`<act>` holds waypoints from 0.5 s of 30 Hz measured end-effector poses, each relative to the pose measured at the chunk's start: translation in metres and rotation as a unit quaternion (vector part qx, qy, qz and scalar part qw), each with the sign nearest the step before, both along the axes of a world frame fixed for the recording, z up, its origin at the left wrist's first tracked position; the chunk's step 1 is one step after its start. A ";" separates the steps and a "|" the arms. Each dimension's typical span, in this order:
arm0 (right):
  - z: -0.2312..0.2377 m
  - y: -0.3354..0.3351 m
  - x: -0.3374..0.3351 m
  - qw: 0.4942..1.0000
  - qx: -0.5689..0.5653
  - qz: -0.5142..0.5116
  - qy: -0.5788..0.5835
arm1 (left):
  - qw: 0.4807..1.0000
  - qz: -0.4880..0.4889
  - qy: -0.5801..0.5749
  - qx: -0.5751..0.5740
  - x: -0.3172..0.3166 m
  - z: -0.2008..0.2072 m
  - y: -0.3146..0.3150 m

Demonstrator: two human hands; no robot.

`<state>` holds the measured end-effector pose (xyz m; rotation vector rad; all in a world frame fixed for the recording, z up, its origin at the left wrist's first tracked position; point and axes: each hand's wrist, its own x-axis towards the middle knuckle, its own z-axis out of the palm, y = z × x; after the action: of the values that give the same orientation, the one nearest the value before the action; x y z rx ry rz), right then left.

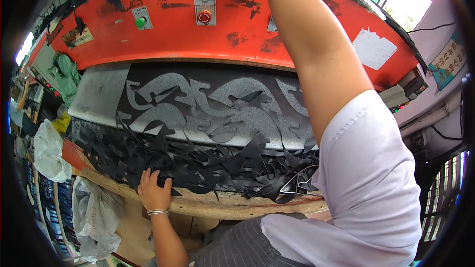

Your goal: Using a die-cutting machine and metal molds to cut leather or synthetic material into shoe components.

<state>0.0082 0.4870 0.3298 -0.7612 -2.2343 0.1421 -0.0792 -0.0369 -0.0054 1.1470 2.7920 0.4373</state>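
Note:
My left hand rests at the front edge of a heap of black sheet scraps, its fingers spread and plainly not gripping. A thin bangle circles that wrist. My right arm reaches up across a red machine, and its hand lies beyond the top of the picture. Behind the scraps, a black sheet full of curved cut-outs lies on a grey metal bed, which shows through the openings. A bare metal cutting die sits on the scraps at the right.
The machine's front carries a green button and a red button. A worn wooden ledge runs along the near side. Plastic bags hang at the left, one whitish, another lower, and a green one.

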 end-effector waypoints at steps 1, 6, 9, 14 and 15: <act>-0.001 0.004 -0.002 0.998 0.050 -0.037 0.003 | 1.000 -0.004 -0.005 -0.003 -0.001 -0.001 0.001; 0.006 0.006 0.003 0.996 0.074 -0.034 -0.026 | 1.000 0.003 -0.007 -0.003 -0.003 -0.001 0.004; -0.013 -0.002 0.058 0.992 0.022 0.047 0.112 | 1.000 -0.004 -0.007 -0.006 -0.001 0.003 0.004; -0.137 -0.088 0.206 0.988 -0.116 0.086 0.056 | 1.000 -0.010 0.013 -0.013 -0.004 -0.002 0.004; -0.170 -0.101 0.235 0.997 -0.051 0.064 0.001 | 1.000 -0.009 0.012 -0.019 -0.004 -0.003 0.005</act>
<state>0.2432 0.3858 0.1602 -0.6700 -2.2881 0.3203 -0.0835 -0.0321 -0.0083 1.1759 2.7945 0.3689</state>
